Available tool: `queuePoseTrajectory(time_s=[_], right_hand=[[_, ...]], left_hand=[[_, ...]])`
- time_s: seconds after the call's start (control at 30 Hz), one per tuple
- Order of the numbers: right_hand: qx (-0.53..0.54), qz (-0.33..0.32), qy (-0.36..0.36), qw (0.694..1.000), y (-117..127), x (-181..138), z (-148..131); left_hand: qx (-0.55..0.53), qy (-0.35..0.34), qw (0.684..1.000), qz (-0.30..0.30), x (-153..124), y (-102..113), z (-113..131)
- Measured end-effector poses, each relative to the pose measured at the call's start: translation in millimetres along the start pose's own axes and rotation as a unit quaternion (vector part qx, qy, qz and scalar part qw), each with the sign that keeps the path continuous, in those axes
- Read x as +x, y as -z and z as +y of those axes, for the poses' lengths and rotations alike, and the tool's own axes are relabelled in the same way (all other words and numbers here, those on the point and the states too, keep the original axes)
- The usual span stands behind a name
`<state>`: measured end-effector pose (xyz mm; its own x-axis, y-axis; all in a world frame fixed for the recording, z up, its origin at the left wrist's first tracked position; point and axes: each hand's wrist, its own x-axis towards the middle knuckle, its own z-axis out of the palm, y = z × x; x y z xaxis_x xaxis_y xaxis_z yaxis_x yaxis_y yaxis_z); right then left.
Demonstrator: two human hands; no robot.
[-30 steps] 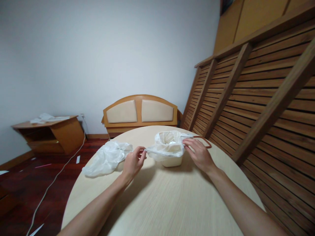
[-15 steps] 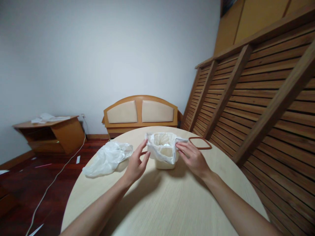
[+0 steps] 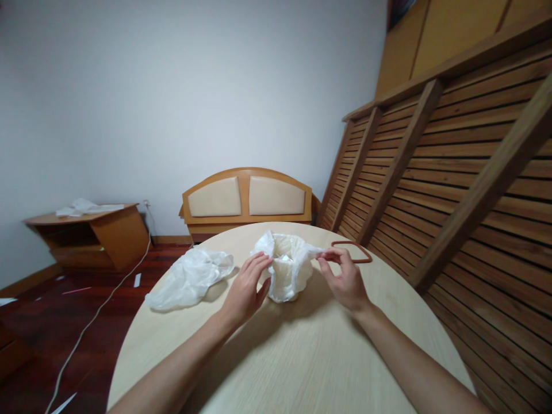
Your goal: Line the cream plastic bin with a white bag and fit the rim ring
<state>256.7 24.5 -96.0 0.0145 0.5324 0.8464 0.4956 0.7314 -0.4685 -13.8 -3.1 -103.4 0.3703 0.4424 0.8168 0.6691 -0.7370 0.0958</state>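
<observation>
The right hand (image 3: pixel 344 278) pinches the edge of the white bag (image 3: pixel 290 275). The left hand (image 3: pixel 249 283) lies curled against its side, grip unclear. The bag hides whatever it drapes.

No words, numbers or signs can be read anywhere here. The white bag (image 3: pixel 293 279) in the middle is plain. The loose bag (image 3: pixel 190 279) beside it is plain too, and the worktop (image 3: pixel 302 356) has no writing.

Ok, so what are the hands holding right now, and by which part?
The white plastic bag: the right hand pinches its right rim edge; the left hand clasps its left side.
</observation>
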Motion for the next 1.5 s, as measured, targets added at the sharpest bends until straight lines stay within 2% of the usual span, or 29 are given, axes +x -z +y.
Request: queuePoseTrajectory(time_s=[0.1,0.2,0.43,0.57,0.77,1.07,1.2,1.37,1.5], right_hand=[[-0.014,-0.001,-0.063,0.998,2,3,4],[-0.046,-0.030,-0.070,0.996,6,6,6],[-0.048,-0.019,-0.008,0.999,10,11,13],[-0.037,-0.016,0.012,0.999,9,10,9],[-0.041,-0.043,0.071,0.996,10,6,-14],[-0.054,-0.123,0.221,0.966,-4,-2,-47],[-0.045,-0.157,0.233,0.959,-7,-3,-47],[-0.056,-0.146,0.225,0.962,-8,-4,-42],[-0.056,-0.140,0.207,0.967,-9,-4,-45]], left_hand=[[0.005,-0.009,1.000,-0.007,0,0,1],[0.006,-0.015,1.000,-0.010,1,2,3],[-0.002,-0.056,0.997,-0.050,2,12,10],[0.048,-0.086,0.993,-0.068,0,10,11],[0.092,-0.107,0.985,-0.104,0,8,9],[0.086,-0.100,0.985,-0.110,2,11,13],[0.073,-0.098,0.987,-0.104,0,10,11],[0.051,-0.108,0.989,-0.082,1,12,11],[0.052,-0.127,0.987,-0.087,5,18,16]])
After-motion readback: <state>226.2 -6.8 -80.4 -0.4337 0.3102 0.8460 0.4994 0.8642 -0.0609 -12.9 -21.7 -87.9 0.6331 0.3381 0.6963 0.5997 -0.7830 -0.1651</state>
